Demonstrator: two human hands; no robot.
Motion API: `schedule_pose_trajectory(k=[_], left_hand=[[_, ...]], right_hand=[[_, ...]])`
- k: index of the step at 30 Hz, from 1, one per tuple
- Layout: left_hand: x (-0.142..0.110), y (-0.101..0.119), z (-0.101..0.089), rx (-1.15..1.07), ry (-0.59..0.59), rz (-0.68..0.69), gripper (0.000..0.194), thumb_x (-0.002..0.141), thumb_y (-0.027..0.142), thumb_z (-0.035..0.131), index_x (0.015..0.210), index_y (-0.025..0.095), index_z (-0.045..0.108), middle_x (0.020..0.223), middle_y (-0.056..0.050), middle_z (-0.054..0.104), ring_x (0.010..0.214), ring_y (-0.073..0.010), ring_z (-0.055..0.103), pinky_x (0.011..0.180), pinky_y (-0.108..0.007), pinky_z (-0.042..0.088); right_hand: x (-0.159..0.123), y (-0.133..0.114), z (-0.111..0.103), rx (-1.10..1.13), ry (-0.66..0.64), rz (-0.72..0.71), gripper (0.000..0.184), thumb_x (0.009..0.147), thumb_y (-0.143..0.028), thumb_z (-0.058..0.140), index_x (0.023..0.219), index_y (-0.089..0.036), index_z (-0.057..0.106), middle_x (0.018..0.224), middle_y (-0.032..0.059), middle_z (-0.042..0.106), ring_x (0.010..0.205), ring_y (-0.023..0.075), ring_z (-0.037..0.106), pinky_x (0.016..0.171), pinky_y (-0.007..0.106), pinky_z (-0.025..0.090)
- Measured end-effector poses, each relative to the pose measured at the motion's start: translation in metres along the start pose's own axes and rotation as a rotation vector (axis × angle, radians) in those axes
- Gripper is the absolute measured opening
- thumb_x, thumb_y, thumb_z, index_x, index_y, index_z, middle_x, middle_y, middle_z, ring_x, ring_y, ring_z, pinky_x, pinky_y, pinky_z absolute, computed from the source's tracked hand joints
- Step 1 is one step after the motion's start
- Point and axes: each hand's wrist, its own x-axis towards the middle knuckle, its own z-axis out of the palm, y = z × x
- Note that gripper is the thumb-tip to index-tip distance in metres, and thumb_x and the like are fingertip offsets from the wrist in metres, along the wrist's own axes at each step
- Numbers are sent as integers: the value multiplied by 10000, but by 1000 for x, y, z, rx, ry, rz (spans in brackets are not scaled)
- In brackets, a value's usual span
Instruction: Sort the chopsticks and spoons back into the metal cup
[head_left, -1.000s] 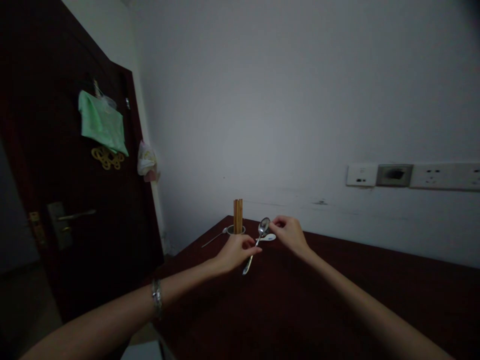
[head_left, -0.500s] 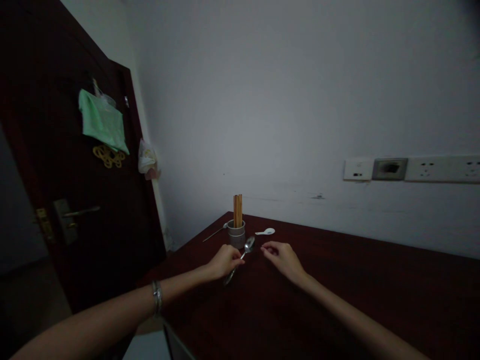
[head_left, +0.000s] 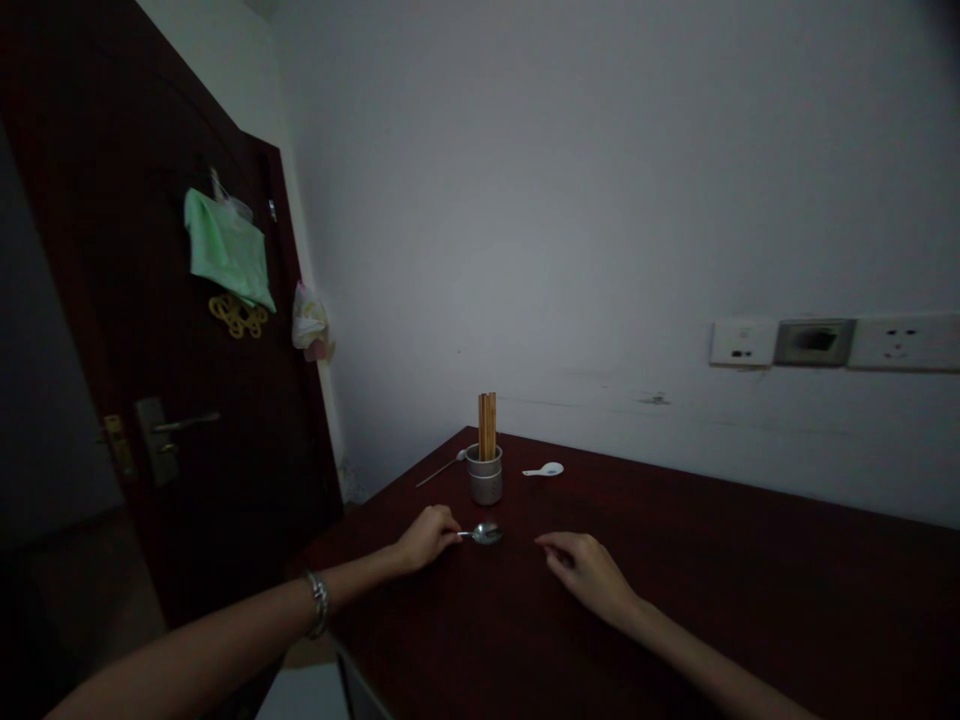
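Observation:
My left hand [head_left: 426,540] is closed on the handle of a metal spoon [head_left: 487,533], whose bowl points right, low over or on the table. To the right, my right hand [head_left: 589,572] hovers with fingers loosely bent and a gap beside the thumb; nothing shows in it. Behind the metal spoon stands a grey metal cup [head_left: 486,486] holding several wooden chopsticks [head_left: 487,428]. A white soup spoon [head_left: 546,469] lies right of the cup. On the cup's left lies a long thin-handled spoon [head_left: 442,468], its head close to the cup.
The dark red table [head_left: 675,560] meets a pale wall [head_left: 585,250] with sockets [head_left: 742,344] at the right. On the left is a dark door [head_left: 97,300] with a handle and a hanging green cloth [head_left: 229,245]. A plastic bag [head_left: 309,322] hangs by the frame.
My left hand has drawn the metal spoon back from the cup and turned it from slanting to nearly level across. My right hand has shifted nearer to me. The view has swung slightly left.

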Motion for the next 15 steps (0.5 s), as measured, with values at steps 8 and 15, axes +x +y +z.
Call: schedule_pose_trajectory(k=[8, 15], left_hand=[[0, -5, 9, -98, 17, 33, 212, 776, 336, 538, 861, 213, 688, 803, -27, 571, 777, -131, 502, 711, -221, 371], [-3, -2, 7, -118, 0, 6, 217, 778, 309, 525, 914, 230, 675, 855, -28, 539, 813, -134, 490, 740, -233, 378]], right_hand=[[-5, 0, 6, -11, -45, -90, 322, 785, -225, 389, 978, -200, 645, 965, 44, 664, 852, 164, 612, 794, 272, 434], [-3, -1, 6, -2, -75, -87, 325, 779, -232, 389, 969, -195, 650, 948, 62, 668, 834, 177, 615, 782, 286, 444]])
